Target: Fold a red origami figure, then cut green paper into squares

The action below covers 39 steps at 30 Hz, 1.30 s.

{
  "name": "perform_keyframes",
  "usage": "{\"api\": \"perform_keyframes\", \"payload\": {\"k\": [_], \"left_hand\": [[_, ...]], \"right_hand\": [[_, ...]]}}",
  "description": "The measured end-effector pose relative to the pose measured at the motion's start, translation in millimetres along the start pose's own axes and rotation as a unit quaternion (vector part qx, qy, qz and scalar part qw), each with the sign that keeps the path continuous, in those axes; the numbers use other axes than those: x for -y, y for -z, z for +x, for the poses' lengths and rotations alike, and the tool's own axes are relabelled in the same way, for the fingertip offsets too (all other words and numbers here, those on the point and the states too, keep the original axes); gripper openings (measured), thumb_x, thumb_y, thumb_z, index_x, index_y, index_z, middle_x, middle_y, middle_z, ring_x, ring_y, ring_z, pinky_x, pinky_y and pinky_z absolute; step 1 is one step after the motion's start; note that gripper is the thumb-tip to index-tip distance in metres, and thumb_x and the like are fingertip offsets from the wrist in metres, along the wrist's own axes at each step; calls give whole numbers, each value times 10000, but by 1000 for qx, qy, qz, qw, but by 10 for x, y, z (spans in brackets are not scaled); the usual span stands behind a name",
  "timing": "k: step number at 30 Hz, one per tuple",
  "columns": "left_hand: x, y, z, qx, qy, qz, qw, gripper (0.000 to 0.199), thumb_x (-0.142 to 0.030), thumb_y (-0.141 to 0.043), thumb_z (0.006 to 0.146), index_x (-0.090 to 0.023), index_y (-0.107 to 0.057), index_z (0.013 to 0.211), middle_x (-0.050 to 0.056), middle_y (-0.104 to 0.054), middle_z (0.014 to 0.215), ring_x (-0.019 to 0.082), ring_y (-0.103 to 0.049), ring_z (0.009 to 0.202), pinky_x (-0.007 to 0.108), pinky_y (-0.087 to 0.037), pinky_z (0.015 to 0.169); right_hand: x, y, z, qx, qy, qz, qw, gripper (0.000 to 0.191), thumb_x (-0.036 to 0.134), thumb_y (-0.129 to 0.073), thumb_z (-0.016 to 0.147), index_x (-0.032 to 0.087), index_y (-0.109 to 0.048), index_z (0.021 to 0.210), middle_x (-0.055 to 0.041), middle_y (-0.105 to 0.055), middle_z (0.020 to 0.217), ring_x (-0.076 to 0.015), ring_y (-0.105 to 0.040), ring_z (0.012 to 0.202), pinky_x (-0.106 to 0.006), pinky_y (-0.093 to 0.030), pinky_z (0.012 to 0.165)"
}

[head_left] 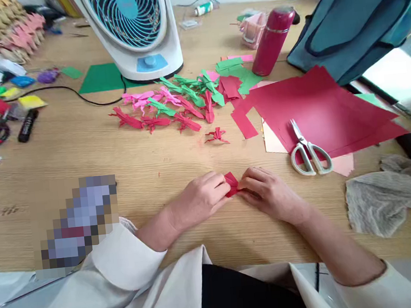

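Left hand (211, 192) and right hand (267, 191) pinch opposite sides of small red paper (232, 184), probably keeping creases steady, nearer the worktop's (176, 152) front edge (scissors (301, 141) toward right edge, handles facing person).

Loose off-white sleeves (75, 307) (the left cuff (131, 258) gapes wide) match the open front (178, 292). Plain black cloth (248, 297) shows between.

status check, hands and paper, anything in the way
Left hand and right hand both pinching small red paper. Paper partly hidden. Scissors beyond right hand, not in the way.
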State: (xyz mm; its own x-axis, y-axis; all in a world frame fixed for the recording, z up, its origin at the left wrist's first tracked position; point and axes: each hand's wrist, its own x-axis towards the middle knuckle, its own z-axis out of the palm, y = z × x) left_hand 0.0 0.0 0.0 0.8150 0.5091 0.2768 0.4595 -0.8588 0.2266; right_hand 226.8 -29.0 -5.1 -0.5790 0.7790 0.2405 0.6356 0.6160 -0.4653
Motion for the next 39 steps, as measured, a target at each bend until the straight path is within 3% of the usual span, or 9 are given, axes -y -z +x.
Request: {"api": "perform_keyframes", "payload": {"k": [6, 11, 21, 33, 39], "left_hand": [[-34, -4, -6, 13, 17, -8, 1000, 173, -198, -482, 966, -159, -602, 849, 47, -609, 876, 168, -563, 825, 293, -476, 749], [-48, -26, 3, 6, 79, -52, 996, 121, -201, -517, 946, -155, -602, 872, 40, -603, 886, 159, -576, 843, 282, -478, 757], [-86, 22, 85, 43, 161, -80, 983, 87, -175, -529, 904, -169, -573, 829, 13, -576, 833, 141, -564, 758, 268, -442, 676], [-128, 24, 145, 66, 190, -50, 978, 87, -102, -534, 843, -183, -538, 812, 5, -551, 820, 146, -541, 738, 272, -446, 688], [-92, -9, 130, 60, 152, -14, 986, 108, -87, -507, 873, -178, -565, 870, 24, -565, 879, 156, -562, 803, 275, -480, 720]], "right_hand": [[0, -28, -3, 2, -11, 13, 1000, 132, 241, -510, 972, 173, -602, 905, -72, -582, 886, -189, -531, 798, -339, -445, 753], [28, -38, 21, -12, -32, 29, 999, 110, 243, -543, 956, 176, -602, 892, -58, -579, 860, -181, -533, 784, -324, -432, 737], [122, -62, 88, -20, -99, 19, 995, 65, 171, -602, 892, 182, -575, 833, -19, -562, 794, -154, -512, 714, -294, -382, 686], [158, -87, 142, -24, -130, 7, 991, 144, 118, -585, 828, 198, -483, 766, -7, -546, 749, -158, -486, 690, -288, -352, 664], [132, -102, 148, -19, -120, 9, 993, 113, 88, -540, 842, 194, -541, 804, -20, -576, 784, -165, -513, 729, -292, -353, 690]]}}
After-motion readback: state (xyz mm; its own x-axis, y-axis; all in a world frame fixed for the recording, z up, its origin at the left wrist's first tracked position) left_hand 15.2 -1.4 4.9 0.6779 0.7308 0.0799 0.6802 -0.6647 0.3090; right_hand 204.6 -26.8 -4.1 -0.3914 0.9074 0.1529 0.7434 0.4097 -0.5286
